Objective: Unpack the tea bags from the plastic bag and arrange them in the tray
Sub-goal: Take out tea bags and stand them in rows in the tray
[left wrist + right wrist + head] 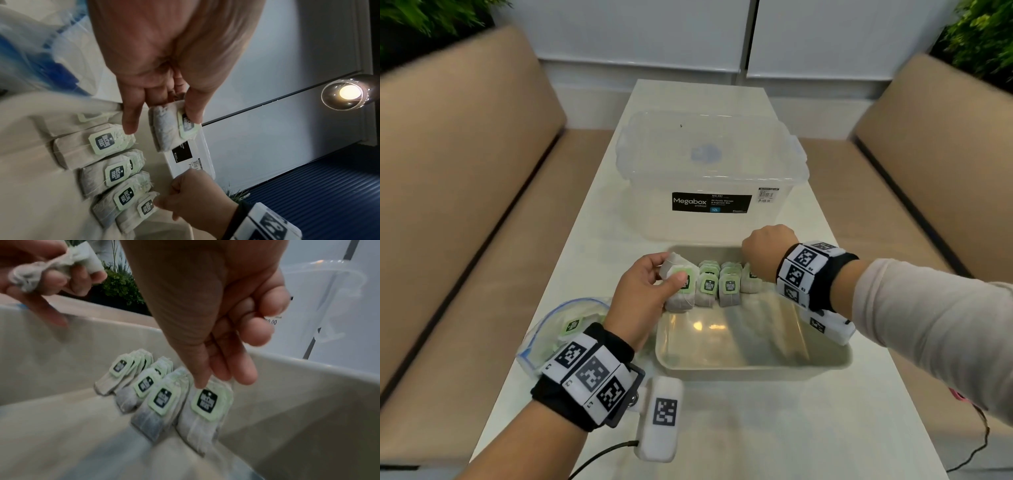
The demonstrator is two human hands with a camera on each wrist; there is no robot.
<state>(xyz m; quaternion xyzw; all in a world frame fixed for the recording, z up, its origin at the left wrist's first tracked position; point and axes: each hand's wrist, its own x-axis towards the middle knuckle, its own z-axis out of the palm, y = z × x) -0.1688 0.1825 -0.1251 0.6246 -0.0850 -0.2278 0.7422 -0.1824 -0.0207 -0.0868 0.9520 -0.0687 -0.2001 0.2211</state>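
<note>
A shallow beige tray [753,371] sits on the white table. Several short rows of tea bags [722,284] with green tags lie side by side along its far end. My left hand [671,270] pinches a small stack of tea bags [679,291] at the left end of the rows; in the left wrist view this stack [166,128] hangs between thumb and fingers. My right hand [763,257] is over the tray's far right corner. There it pinches the top of the rightmost tea bags [205,404] with thumb in front and fingers behind. A clear zip plastic bag [551,329] with more tea bags lies left of the tray.
A clear lidded Megabox storage box [709,171] stands just behind the tray. Tan benches [465,171] flank the narrow table on both sides. The tray's near half [739,342] is bare. A cable runs off the table's right edge [976,442].
</note>
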